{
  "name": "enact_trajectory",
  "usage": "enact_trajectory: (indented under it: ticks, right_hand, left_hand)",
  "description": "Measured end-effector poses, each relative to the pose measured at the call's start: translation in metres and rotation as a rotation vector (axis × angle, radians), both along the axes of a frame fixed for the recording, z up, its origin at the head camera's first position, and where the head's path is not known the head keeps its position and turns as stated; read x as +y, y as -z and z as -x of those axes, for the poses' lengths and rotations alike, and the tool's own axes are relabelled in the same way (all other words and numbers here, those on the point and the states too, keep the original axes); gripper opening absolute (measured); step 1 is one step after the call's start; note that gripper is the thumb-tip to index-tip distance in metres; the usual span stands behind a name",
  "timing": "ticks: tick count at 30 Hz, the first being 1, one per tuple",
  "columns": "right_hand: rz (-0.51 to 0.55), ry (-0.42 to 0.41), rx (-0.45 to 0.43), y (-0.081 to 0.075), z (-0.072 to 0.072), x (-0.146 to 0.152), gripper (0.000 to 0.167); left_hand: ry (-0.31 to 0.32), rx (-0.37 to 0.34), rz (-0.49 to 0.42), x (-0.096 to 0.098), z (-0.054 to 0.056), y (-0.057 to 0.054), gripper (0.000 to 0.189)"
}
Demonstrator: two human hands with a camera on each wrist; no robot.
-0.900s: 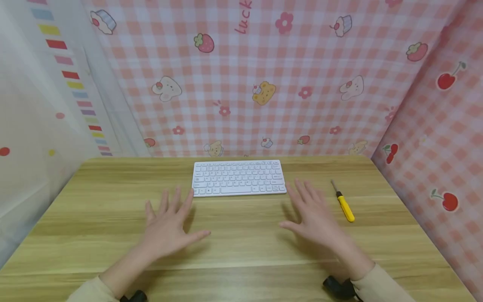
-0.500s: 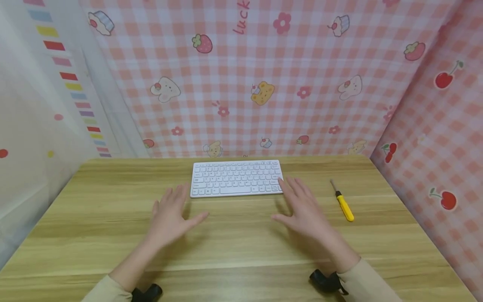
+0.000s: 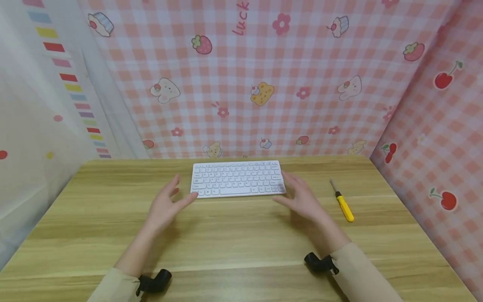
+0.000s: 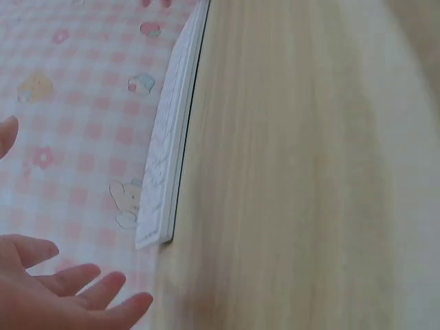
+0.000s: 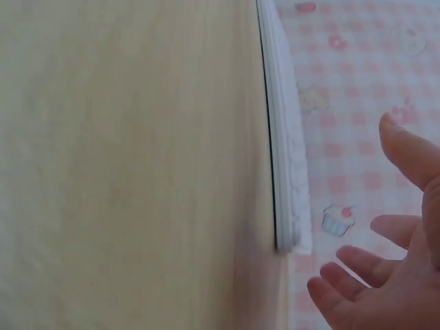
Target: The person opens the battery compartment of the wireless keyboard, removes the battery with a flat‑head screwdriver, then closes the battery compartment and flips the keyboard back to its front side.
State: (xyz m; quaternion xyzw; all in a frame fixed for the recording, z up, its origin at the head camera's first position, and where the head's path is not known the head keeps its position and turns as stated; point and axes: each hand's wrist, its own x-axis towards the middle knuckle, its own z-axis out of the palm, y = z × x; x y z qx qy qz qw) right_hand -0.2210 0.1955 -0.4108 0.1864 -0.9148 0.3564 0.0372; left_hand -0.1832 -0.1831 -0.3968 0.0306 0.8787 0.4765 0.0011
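Note:
A white keyboard point(image 3: 237, 179) lies flat near the back edge of the wooden table. My left hand point(image 3: 166, 205) is at its left end, thumb tip overlapping the front left corner in the head view. At the opposite end, my right hand point(image 3: 302, 199) has its fingers by the right side and its thumb by the front corner. In the left wrist view the left fingers point(image 4: 100, 292) are spread and hold nothing. The right wrist view shows the right thumb point(image 5: 405, 148) and fingers likewise apart, beside the keyboard's end.
To the right of my right hand lies a screwdriver point(image 3: 342, 205) with a yellow handle, its shaft pointing away. A pink checked cloth point(image 3: 241, 84) hangs just behind the table point(image 3: 241, 247). Black wrist-camera mounts point(image 3: 155, 282) stick out inward from both sleeves.
Both hands have moved forward to the keyboard's two ends and turned so their palms face each other more. The left fingers were spread wider before. The keyboard and screwdriver have stayed put.

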Motion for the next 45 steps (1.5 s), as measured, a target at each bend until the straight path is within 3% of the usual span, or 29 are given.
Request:
enact_trajectory:
  ticks: [6,12,22,32,37,40,45]
  right_hand:
    - [0.171,0.018,-0.241,0.004,0.014,0.008,0.083]
    - [0.247,0.049,-0.342,0.007,0.027,0.014,0.081]
    - [0.265,-0.018,-0.314,0.016,0.047,0.015,0.070]
    - [0.224,-0.012,-0.315,0.018,0.053,0.012,0.075]
    - [0.242,0.002,-0.314,0.017,0.052,0.010,0.074]
    - [0.251,0.029,-0.324,0.017,0.050,0.010,0.072]
    - [0.248,0.084,-0.341,0.019,0.048,0.010,0.070]
  left_hand:
    - [0.011,-0.040,-0.088,-0.005,0.012,0.007,0.095]
    - [0.032,-0.102,-0.176,-0.009,0.025,0.013,0.097]
    - [0.103,-0.109,-0.181,-0.015,0.046,0.024,0.095]
    - [0.164,-0.080,-0.202,-0.014,0.060,0.030,0.090]
    - [0.210,-0.036,-0.267,-0.009,0.064,0.034,0.082]
    - [0.208,-0.037,-0.298,-0.008,0.064,0.037,0.077]
    - [0.189,-0.065,-0.270,-0.008,0.061,0.039,0.078]
